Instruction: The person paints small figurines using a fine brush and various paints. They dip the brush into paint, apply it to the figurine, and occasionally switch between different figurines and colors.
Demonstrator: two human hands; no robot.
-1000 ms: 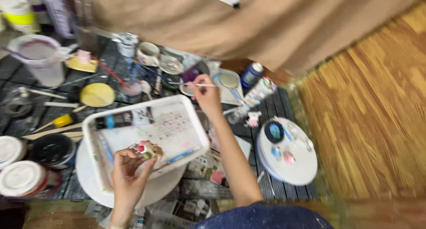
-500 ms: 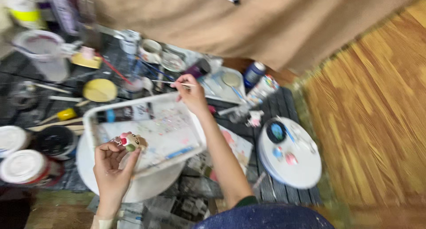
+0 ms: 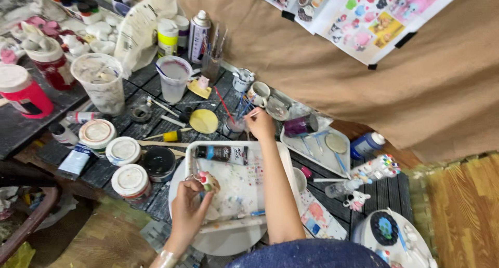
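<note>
Left hand (image 3: 188,212): fingers are curling up and pinching a small painted figurine (image 3: 208,181), lumpy, with red and green dabs, over the near left corner of the tray.
Right hand (image 3: 260,124): fingertips are pressing together around a thin brush (image 3: 251,114), reaching past the tray's far edge, just beside a small water jar (image 3: 233,126) bristling with other brushes.
Tray (image 3: 280,155): white plastic, rectangular, paint-speckled, sitting on a round white plate (image 3: 235,243) near the desk's front edge.
Paint tube (image 3: 222,153): black, soft-sided, lying along the tray's far edge.
Desk (image 3: 136,91): dark slatted planks.
Lidded tubs (image 3: 123,151): round, white-capped, clustering towards the left edge.
Backdrop (image 3: 416,91): brown paper, creased.
</note>
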